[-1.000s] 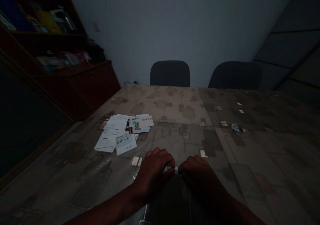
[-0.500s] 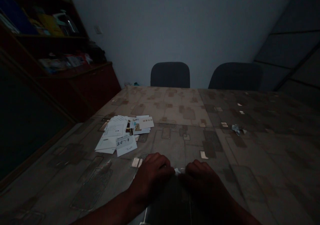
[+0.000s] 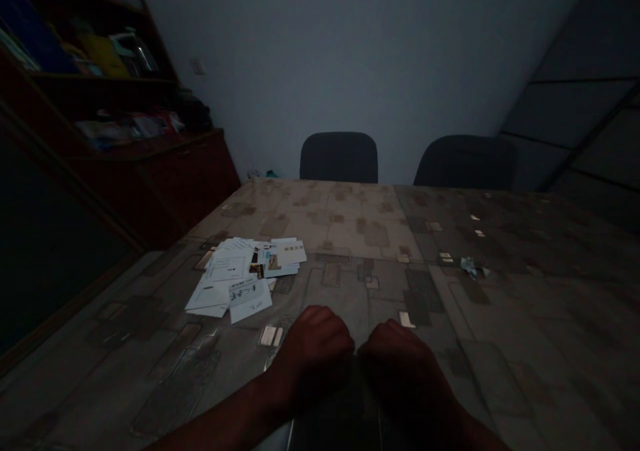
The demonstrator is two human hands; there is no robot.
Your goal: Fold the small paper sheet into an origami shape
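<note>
Your left hand and right hand sit side by side, almost touching, right of the pile of cards and nearer to you. The fingers of both are curled in tight; it is too dark to tell if they pinch anything. Under them lies a dark flat thing at the near edge of the counter. A small crumpled scrap lies far right of the pile.

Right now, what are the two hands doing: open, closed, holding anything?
Left hand: closed in a fist; anything held inside is hidden.
Right hand: closed in a fist close beside the left; anything held inside is hidden.
</note>
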